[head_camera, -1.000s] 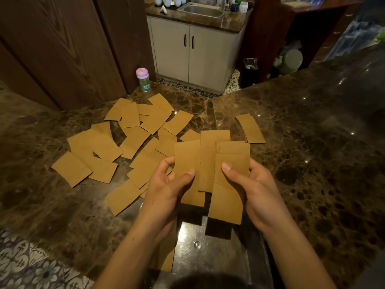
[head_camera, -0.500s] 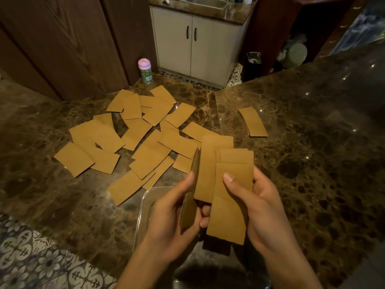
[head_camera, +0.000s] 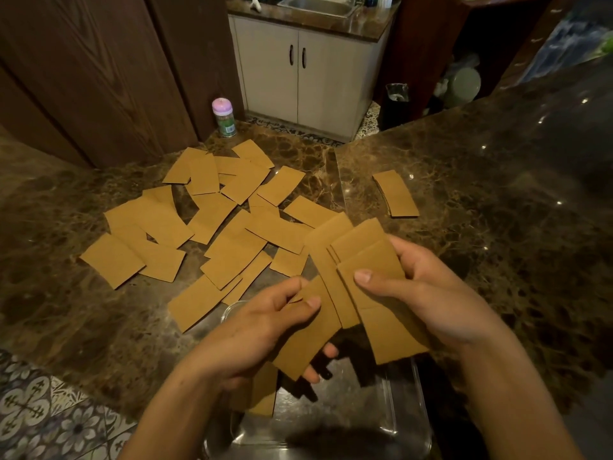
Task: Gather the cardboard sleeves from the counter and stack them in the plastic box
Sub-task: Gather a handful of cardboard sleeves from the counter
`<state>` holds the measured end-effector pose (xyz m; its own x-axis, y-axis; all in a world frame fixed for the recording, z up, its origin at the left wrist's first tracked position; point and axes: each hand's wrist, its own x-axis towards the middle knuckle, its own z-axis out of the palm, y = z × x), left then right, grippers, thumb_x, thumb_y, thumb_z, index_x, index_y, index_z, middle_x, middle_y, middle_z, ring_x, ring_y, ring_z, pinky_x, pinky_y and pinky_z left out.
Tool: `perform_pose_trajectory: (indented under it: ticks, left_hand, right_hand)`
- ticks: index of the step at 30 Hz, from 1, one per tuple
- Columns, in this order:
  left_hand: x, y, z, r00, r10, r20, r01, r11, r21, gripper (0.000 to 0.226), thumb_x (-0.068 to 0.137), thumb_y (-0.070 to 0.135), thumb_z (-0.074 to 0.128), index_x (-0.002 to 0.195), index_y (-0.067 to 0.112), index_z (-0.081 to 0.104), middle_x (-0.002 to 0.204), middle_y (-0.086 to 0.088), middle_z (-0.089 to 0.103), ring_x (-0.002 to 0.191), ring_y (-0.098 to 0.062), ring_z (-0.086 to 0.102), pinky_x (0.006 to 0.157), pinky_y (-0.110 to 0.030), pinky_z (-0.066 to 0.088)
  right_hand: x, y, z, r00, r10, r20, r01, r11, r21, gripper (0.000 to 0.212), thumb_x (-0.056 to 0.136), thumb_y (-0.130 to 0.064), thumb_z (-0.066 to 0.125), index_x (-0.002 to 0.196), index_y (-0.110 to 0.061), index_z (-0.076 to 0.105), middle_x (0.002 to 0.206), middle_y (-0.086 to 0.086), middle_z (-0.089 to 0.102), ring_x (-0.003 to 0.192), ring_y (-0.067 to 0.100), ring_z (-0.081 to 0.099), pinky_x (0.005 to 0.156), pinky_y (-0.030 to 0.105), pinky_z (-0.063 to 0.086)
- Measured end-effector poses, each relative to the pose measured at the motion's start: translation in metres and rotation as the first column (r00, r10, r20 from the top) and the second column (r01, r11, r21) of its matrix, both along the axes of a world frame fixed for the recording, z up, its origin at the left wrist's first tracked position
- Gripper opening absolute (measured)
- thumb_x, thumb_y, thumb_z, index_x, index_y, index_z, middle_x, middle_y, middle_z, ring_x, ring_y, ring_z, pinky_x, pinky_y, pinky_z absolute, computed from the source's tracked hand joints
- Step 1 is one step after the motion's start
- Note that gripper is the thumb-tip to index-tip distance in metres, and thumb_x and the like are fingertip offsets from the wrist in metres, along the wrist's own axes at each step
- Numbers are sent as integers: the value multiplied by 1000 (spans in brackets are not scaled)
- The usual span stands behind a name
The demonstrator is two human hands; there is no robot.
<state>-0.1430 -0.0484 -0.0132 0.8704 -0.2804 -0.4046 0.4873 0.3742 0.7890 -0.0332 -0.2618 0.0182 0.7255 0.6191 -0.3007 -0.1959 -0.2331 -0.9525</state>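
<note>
Dim, warm indoor light; small specular glints on the polished marble counter (head_camera: 497,200); dark shadow pooled inside the clear plastic box (head_camera: 406,423); wide-angle bending at edges; slightly soft detail throughout.

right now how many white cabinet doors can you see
2: the left door and the right door, side by side under the sink at the back. More may lie outside the frame.

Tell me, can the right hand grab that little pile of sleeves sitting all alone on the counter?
Probably not right now. The small pile lies in the open beyond the right hand with nothing blocking it, but that hand's fingers are full of a fan of sleeves, which must go into the plastic box first.
</note>
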Motion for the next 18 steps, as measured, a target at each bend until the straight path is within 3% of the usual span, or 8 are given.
perform_pose_trajectory:
  ticks: [4,7,9,13,15,18]
  left_hand:
    - [1,6,7,998,-54,-18,55,998,11,40,106,35,42,131,11,62,104,-26,70,86,-35,69,62,-39,63]
    - [3,8,12,994,-27,-109,23,999,-38,46,101,47,46,118,14,72,94,-27,72,75,-33,72,61,-40,62]
    - [3,9,13,992,21,-127,-34,994,-105,56,97,58,48,116,12,74,99,-27,73,76,-34,73,62,-40,63]
    - [2,-1,12,914,371,-166,-406,841,-358,62,67,44,90,108,3,68,113,-35,69,87,-42,75,62,-40,65]
    - [5,-14,11,834,540,-112,-551,809,-206,44,71,32,84,92,4,58,102,-31,72,85,-37,74,64,-33,65]
    - [10,-35,16,754,657,-5,-656,752,-65,15,89,22,67,87,8,60,82,-9,75,77,-20,72,63,-25,62]
  right_hand:
    - [-2,1,-3,1000,-1,-2,2,1000,18,37,91,-16,70,127,-22,66,112,-1,80,103,16,77,81,27,62]
    - [-7,-1,-9,1000,-19,-4,19,998,58,43,85,-22,70,127,-20,66,113,3,79,104,20,77,85,31,63]
    - [-11,-1,-11,996,-81,-21,83,991,104,44,84,-23,70,128,-20,66,115,3,79,105,21,76,84,33,64]
    - [-19,5,-15,917,-351,-187,391,884,258,43,85,-19,70,128,-20,66,116,2,80,106,20,77,79,30,64]
    - [-24,10,-18,876,-428,-221,478,832,281,39,90,-16,68,129,-21,66,116,2,79,106,20,77,80,32,64]
    - [-36,17,-22,894,-403,-196,442,866,236,36,94,-16,68,128,-25,65,114,-2,80,103,17,77,77,29,64]
